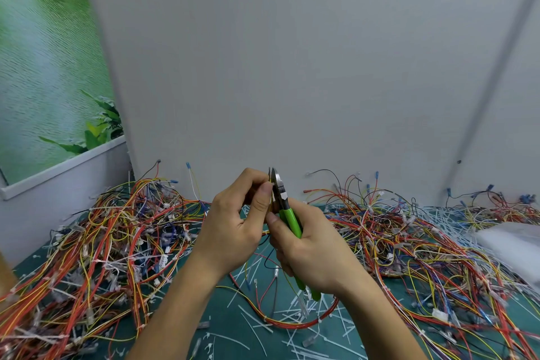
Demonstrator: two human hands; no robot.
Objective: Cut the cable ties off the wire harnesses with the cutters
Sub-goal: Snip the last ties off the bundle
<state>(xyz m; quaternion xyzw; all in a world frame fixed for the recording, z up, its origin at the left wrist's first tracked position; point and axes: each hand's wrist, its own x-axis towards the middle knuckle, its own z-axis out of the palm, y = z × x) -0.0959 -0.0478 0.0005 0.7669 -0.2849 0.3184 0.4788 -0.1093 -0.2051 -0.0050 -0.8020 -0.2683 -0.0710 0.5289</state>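
right hand (312, 254) fingers clenched round the green cutters (287, 213), blades up, mid-scene; left hand (233, 225) pinches a wire harness (292, 326) at the blades, above the desk (233, 316); harness piles (117, 242) left and right.

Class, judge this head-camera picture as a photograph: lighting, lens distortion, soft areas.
Head view: soft, even light, with no hard shadows or glare on the grey wall; the wide lens bends the wall seam at right; the green-handled steel cutters in the right hand are sharp; the coloured wire harnesses smear toward the lower left corner.
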